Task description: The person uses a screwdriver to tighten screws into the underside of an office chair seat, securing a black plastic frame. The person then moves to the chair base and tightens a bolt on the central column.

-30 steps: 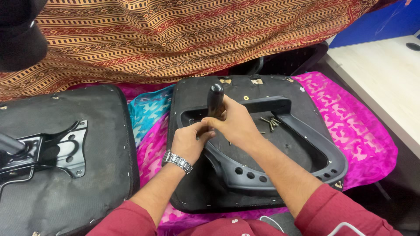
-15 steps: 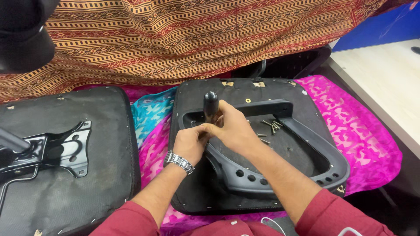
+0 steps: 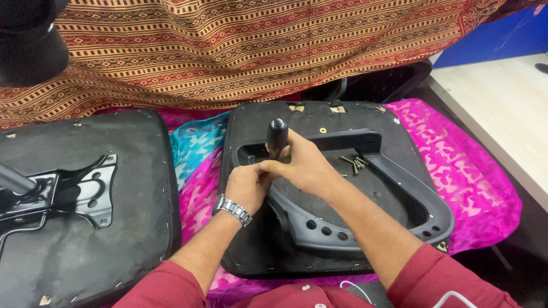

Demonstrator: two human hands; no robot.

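Note:
An upturned black chair seat lies on a pink cloth, with a black plastic armrest frame laid over its underside. My right hand is closed around a black-handled screwdriver that stands upright at the frame's near-left corner. My left hand, with a metal watch on the wrist, pinches at the base of the screwdriver against the frame. Several loose dark screws lie inside the frame opening, right of my hands.
A second upturned seat with a black metal mounting plate lies at the left. A striped orange cloth hangs behind. A pale tabletop runs along the right. A dark object sits top left.
The view shifted slightly. Both hands stay at the screwdriver on the frame's corner, with little visible movement.

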